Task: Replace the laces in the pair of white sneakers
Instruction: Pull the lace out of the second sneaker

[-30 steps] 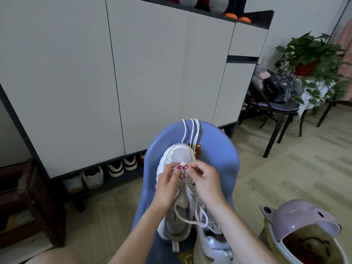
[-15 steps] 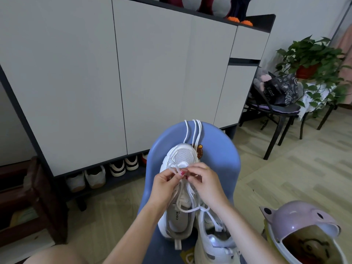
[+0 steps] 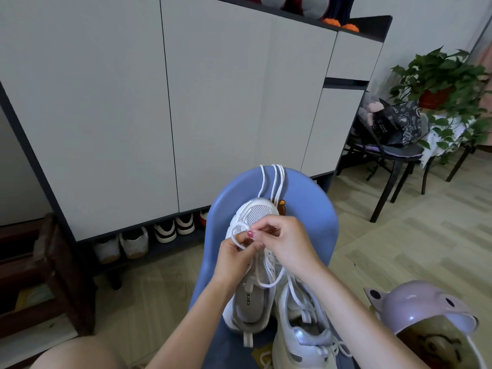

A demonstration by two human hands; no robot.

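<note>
Grey cabinet (image 3: 213,102) behind; blue chair (image 3: 314,209) in front w/ two sneakers. L hand (image 3: 234,258) & R hand (image 3: 286,242) each pinch the lace (image 3: 269,283) over the left sneaker (image 3: 255,217); 2nd sneaker (image 3: 303,334) just beside it. Spare laces (image 3: 274,182) drape over chair back.

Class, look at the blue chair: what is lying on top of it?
On the blue chair lie two white sneakers and loose laces draped over its back. The hands hide the front eyelets.
</note>
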